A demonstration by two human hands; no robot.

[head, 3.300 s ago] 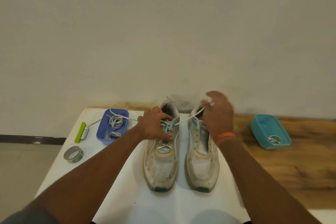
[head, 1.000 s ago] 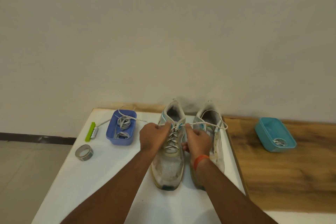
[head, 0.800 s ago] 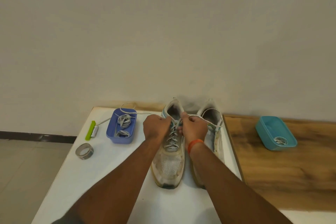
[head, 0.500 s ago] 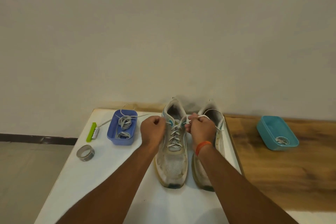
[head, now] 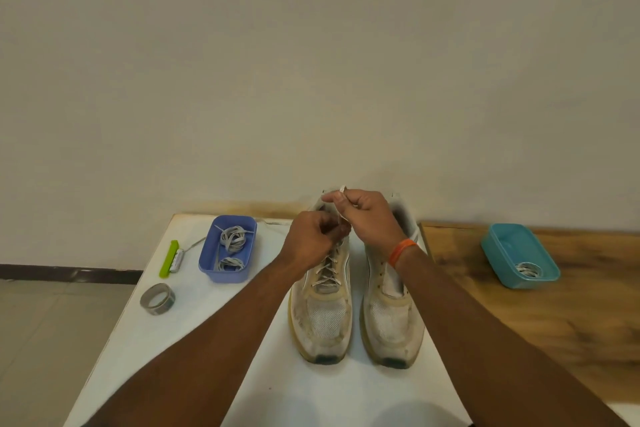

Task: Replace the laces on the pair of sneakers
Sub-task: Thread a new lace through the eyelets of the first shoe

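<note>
Both hands meet over the collar of the left sneaker [head: 323,302]: the right hand [head: 369,220] pinches the lace [head: 343,196] end above, and the left hand [head: 313,243], curled, grips lace just below it.

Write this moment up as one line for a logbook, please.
left sneaker: laced | left hand: pinching lace at top eyelets | right hand: pinching lace end | right sneaker: unlaced
</note>
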